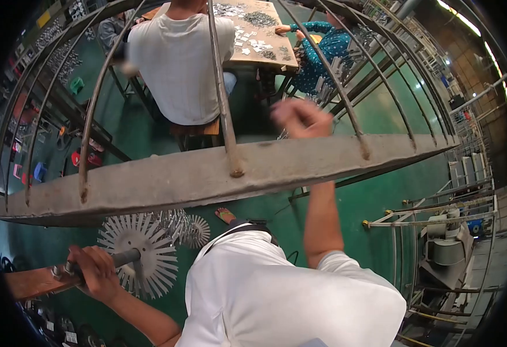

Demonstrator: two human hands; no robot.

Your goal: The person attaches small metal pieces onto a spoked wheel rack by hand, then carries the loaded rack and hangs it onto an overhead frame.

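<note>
My left hand is at the lower left, its fingers wrapped round a metal bar fixed by bolts to a rusty brown beam. Behind the bar is a round fan of flat metal strips. My right hand reaches up behind a grey metal frame, its fingers curled and blurred; whether it holds anything cannot be made out. The frame's flat band crosses the view and hides my right wrist. Thin rods rise from the band.
A person in a white shirt sits beyond the frame at a table covered with small metal parts. Another person in dotted teal sits at its right. Metal racks stand at the right. Green floor shows between.
</note>
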